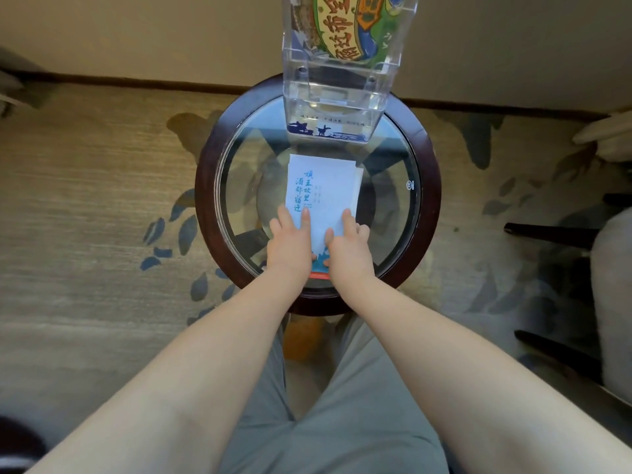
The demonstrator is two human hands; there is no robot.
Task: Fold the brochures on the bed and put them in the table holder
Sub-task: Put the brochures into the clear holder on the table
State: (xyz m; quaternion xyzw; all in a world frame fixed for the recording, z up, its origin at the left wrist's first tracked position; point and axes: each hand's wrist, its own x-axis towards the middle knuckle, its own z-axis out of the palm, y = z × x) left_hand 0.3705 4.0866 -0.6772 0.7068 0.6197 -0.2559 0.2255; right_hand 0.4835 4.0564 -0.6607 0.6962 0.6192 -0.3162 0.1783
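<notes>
Pressing with left hand (pixel 290 241) and right hand (pixel 349 246), fingers straight and flat, gripping nothing, on the end of the folded brochure (pixel 325 189) farthest from the holder (pixel 337 107). Lying flat just short of that holder, long axis aimed at it, equally near both hands. Smooth white paper, layers slightly offset; clear acrylic; slick round glass table (pixel 205 186), dark wooden rim.

Plain beige wall (pixel 136 35) meets the floor at a dark brown skirting board (pixel 136 78); the floor is covered by a tan woven carpet (pixel 85 200) with blue and ochre leaf motifs. A round side table with dark red-brown wooden rim (pixel 205 186) and clear glass top stands close to the skirting; carpet visible through the glass. At the right edge, pale upholstered furniture (pixel 612 302) on dark legs (pixel 547 230); lighting soft and even.
</notes>
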